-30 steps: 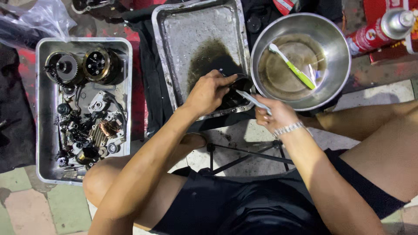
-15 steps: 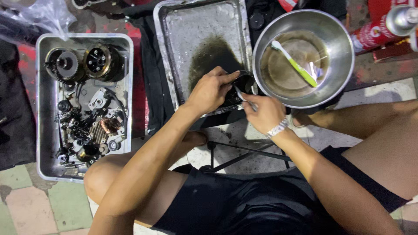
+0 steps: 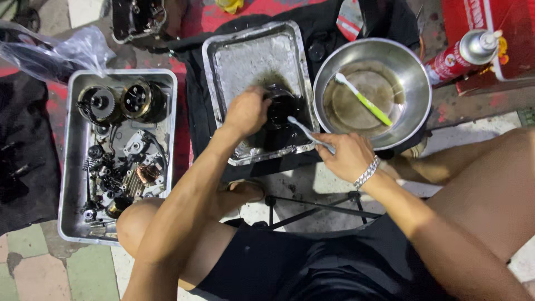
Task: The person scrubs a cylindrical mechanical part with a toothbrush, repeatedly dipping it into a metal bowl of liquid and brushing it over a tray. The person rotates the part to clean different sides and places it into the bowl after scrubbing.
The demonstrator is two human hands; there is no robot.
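Since the earlier frames, both hands and the dark part have moved up the oily tray, from its near right corner to the middle of the black stain. Left hand (image 3: 245,113) is closed over the dark round part (image 3: 281,106), its grip pinching the part's left side and holding it down on the tray (image 3: 245,56). Right hand (image 3: 346,155) has drawn back a little toward the tray's near edge; its grip is pressed around the handle of a white brush (image 3: 305,132), whose head lies just beside the part, at its lower right. A silver bracelet (image 3: 366,172) circles the right wrist.

Right of the tray, touching it, stands a steel bowl (image 3: 409,72) holding murky liquid and a green-and-white toothbrush (image 3: 362,99). Beyond the bowl a red spray can (image 3: 460,56) lies tilted. Left of the tray, well apart, a second metal tray (image 3: 72,167) holds gears, a chain and small engine parts. A clear plastic bag (image 3: 61,53) lies above it.
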